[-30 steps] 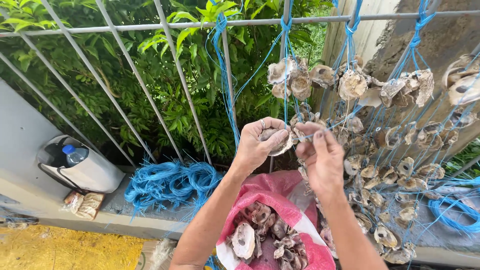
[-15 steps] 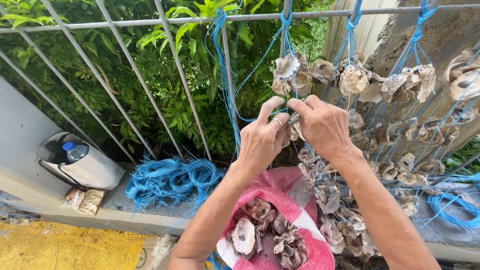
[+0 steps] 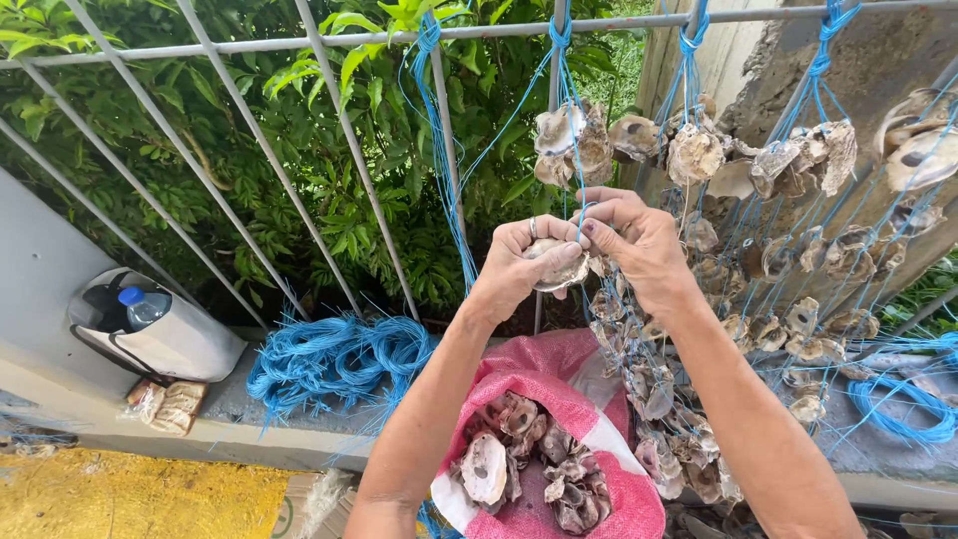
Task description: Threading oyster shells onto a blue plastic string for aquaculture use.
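Two hands meet at the middle of the view, in front of a grey railing point(image 3: 329, 130) backed by green leaves point(image 3: 249, 170). Strings of shells point(image 3: 758, 260) hang from the top rail at 2 o'clock, a coil of blue cord point(image 3: 339, 359) lies on the ledge at 8 o'clock, and a red sack point(image 3: 559, 449) of loose shells sits open at 6 o'clock. The left hand point(image 3: 519, 269) cups one shell point(image 3: 559, 268), its grip closed round the lower edge; the right hand point(image 3: 639, 240) has its grip pinched narrow on the cord point(image 3: 577, 150) that drops from the rail at 12 o'clock, right at the shell's top. To do this well, I judge the left hand should keep the shell steady and level while the right fingertips keep the cord taut and work close to the shell, so it does not slip. Against half a second ago, the hands have sunk a little below the top cluster point(image 3: 571, 140), and the shell now shows between them.
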